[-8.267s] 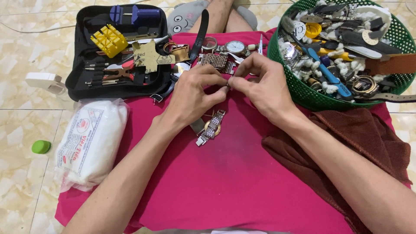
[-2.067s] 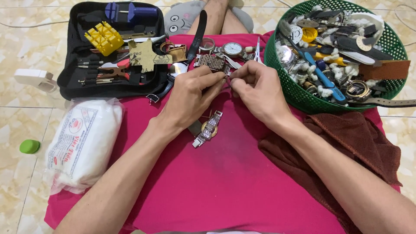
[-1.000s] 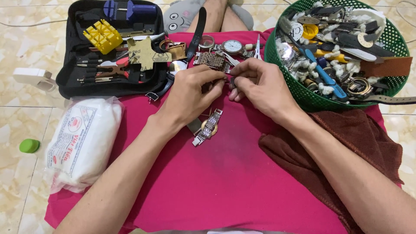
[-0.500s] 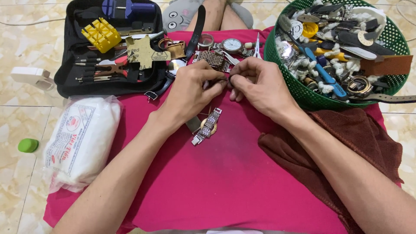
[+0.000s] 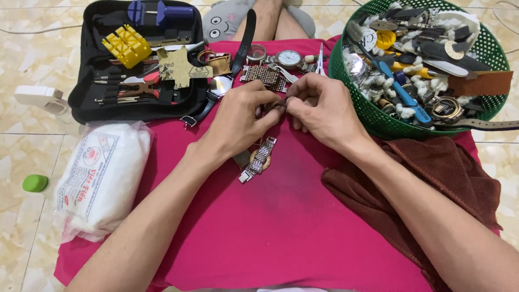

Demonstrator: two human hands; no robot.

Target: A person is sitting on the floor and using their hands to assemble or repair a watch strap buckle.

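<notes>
My left hand (image 5: 243, 119) and my right hand (image 5: 321, 108) meet fingertip to fingertip over a magenta cloth (image 5: 281, 216), pinching a small dark part (image 5: 280, 105) between them; it is too small to identify. Just below my left hand lies a watch with a metal link bracelet (image 5: 258, 160). Beyond my fingers lie a mesh watch band (image 5: 263, 75), a round-faced watch (image 5: 289, 58) and tweezers (image 5: 320, 59).
A black tool case (image 5: 135, 59) with a yellow block, a blue tool and small tools lies open at the upper left. A green basket (image 5: 378, 116) of watch parts stands at the upper right. A brown towel (image 5: 432, 173) lies right, a cotton bag (image 5: 100, 176) left, a green cap (image 5: 35, 183) on the floor.
My hands stay pinched together at the same spot; only the view has shifted slightly. The bracelet watch has not moved.
</notes>
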